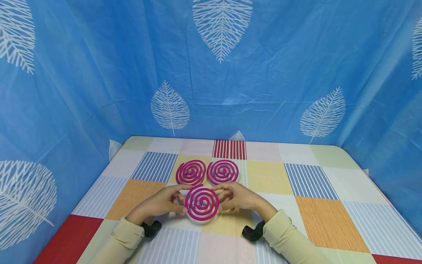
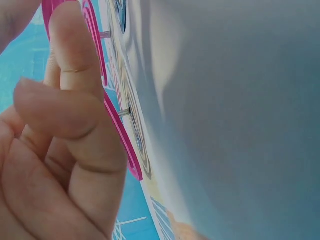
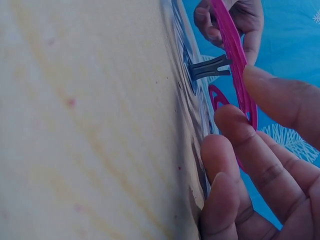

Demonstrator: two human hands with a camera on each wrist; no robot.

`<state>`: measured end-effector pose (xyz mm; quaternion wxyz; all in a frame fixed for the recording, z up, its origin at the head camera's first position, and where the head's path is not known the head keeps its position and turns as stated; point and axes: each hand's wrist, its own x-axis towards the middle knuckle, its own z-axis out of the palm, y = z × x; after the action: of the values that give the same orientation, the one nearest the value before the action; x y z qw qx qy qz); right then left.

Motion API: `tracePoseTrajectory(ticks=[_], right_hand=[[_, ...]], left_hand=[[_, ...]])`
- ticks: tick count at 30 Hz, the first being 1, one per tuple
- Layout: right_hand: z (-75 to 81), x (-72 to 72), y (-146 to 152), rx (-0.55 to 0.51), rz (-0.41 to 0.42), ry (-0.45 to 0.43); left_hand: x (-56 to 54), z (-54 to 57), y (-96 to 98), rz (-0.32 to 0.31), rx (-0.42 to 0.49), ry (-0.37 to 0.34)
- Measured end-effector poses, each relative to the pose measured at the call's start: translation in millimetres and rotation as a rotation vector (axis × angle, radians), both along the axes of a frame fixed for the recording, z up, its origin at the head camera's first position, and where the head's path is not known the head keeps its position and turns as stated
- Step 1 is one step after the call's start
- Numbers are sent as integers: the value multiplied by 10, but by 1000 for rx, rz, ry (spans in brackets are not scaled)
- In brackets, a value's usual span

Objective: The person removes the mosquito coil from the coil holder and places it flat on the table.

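A magenta mosquito coil point(image 1: 203, 201) sits level on a slotted metal stand point(image 3: 210, 67) nearest the person. At its left edge, my left hand point(image 1: 161, 201) pinches the rim between thumb and fingers. My right hand point(image 1: 242, 197) pinches the opposite rim; the right wrist view shows its thumb above and a fingertip below the coil. Behind are two more magenta coils, a left one point(image 1: 191, 172) and a right one point(image 1: 223, 171), side by side and raised on small metal stands. Part of the left hand's grip is cut off in the left wrist view.
A patchwork-patterned cloth point(image 1: 270, 176) covers the table. Blue curtains point(image 1: 270, 73) with white leaf prints hang behind and at both sides. Black wrist devices point(image 1: 253, 233) sit under both wrists, close to the tabletop.
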<state>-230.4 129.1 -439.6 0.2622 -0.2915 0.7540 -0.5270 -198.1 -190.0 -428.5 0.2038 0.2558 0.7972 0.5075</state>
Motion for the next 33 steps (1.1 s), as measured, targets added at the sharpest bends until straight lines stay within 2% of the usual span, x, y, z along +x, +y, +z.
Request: tracePoseTrajectory(ticks=[6,11,21,28,33], right_hand=[[-6,-6,7,-42,21,12],[-10,-14,4,-84,22,5],[4,-3,2,-185,20,-18],[38,-8,32,-224,-1,-25],[52,-16,70,-249,3,-13]], left_hand=[[2,17,1,6,19,14],[11,41,6,37,23,36],[30,87,42,68,58,87],[51,118,74,78,78,95],[65,114,94,94,75,125]])
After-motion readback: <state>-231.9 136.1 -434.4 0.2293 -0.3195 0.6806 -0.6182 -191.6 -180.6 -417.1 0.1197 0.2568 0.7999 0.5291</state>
